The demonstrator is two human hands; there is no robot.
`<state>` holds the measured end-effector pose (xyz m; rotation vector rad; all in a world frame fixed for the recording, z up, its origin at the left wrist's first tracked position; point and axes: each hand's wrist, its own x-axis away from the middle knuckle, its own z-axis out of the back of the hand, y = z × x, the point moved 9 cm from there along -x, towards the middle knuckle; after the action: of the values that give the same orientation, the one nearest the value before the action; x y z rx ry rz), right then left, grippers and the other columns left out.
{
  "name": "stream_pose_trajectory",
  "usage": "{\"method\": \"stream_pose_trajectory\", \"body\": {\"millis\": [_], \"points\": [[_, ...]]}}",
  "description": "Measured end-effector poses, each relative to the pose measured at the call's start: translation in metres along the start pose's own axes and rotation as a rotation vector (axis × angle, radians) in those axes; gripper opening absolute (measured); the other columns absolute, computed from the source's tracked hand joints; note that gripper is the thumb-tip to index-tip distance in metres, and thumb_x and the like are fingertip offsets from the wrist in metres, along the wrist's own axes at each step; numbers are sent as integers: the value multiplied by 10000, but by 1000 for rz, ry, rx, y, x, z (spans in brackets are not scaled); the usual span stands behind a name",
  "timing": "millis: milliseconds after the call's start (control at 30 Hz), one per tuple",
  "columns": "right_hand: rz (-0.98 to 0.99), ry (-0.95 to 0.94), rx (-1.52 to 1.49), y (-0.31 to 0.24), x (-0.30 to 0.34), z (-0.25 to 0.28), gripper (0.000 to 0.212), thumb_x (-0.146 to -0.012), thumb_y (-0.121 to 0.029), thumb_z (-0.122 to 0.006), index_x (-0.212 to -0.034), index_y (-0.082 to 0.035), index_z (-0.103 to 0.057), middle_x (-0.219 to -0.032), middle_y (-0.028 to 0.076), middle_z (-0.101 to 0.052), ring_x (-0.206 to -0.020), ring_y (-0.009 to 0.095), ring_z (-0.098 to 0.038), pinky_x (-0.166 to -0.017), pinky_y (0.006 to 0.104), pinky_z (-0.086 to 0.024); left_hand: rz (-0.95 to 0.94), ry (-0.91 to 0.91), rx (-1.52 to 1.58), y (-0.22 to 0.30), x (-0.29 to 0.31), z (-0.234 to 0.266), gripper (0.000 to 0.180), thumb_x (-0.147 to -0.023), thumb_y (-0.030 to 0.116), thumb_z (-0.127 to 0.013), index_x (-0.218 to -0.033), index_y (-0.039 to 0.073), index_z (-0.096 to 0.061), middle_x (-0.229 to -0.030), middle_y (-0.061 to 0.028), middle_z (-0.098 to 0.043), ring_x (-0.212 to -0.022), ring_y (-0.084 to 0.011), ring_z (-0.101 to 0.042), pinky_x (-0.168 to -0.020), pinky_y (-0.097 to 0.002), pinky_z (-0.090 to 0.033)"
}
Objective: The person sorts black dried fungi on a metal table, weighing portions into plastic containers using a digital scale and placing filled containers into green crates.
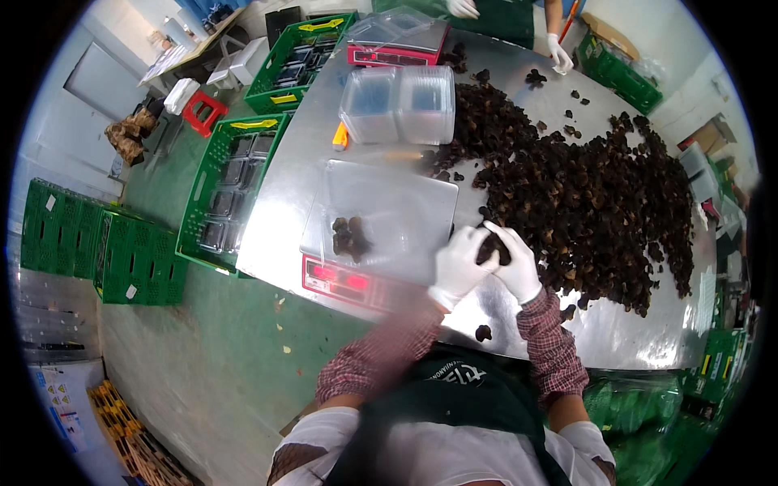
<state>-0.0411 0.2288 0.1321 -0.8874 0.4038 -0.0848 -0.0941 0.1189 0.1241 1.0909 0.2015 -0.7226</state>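
Both my hands wear white gloves and meet at the near edge of a large heap of dark brown, ruffled mushrooms. My left hand and my right hand are closed around a small clump of mushrooms, fingertips almost touching. Left of them stands a red electronic scale with a lit red display. On its pan lies a clear plastic tray, with a few mushroom pieces in it. One loose mushroom lies near the table's front edge.
The metal table also carries stacked clear containers, an orange cutter and a second red scale. Green crates with packed boxes stand along its left side. Across the table, another person's gloved hand is near scattered mushrooms.
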Motion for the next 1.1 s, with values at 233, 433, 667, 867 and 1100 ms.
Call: {"method": "stream_pose_trajectory", "body": {"millis": [233, 433, 667, 867, 1100], "points": [[58, 80, -218, -97, -69, -128, 638, -797, -115, -654, -1390, -6, -446, -1155, 226, -587, -1104, 380, -566, -973, 414, -450, 115, -6, -40, -75, -37, 153, 381, -747, 92, -682, -1124, 64, -630, -1027, -136, -623, -990, -325, -607, -881, -430, -496], [75, -224, 510, -86, -57, -196, 825, -719, -367, -719, -1422, -44, -433, -1401, 218, -480, -1181, 344, -536, -1016, 455, -388, 140, -302, -387, -140, -8, 144, 529, -737, 84, -728, -1231, 20, -549, -1171, -173, -564, -1109, -382, -498, -982, -475, -416], [-1, -7, 442, -5, -60, -68, 459, -841, -385, -654, -1216, -120, -646, -1351, 101, -561, -1062, 285, -585, -929, 433, -458, 130, -436, -244, -105, -8, 152, 844, -646, 43, -804, -1411, 48, -446, -1349, -174, -476, -1253, -374, -440, -1089, -440, -373], [-118, -329, 712, 97, 14, -110, 783, -800, -507, -689, -1459, -170, -435, -1499, 189, -376, -1414, 366, -300, -1088, 586, -300, 115, -405, -241, -96, -10, 172, 881, -664, 1, -750, -1464, 58, -388, -1507, -169, -358, -1438, -367, -273, -1174, -433, -282], [-1, -184, 726, 108, 21, -143, 428, -840, -378, -672, -1200, -154, -614, -1135, 84, -562, -1066, 283, -538, -928, 484, -422, 224, -115, -168, -115, -6, 237, 757, -715, -101, -593, -1439, 39, -419, -1474, -158, -406, -1406, -327, -349, -1165, -396, -300]]}}
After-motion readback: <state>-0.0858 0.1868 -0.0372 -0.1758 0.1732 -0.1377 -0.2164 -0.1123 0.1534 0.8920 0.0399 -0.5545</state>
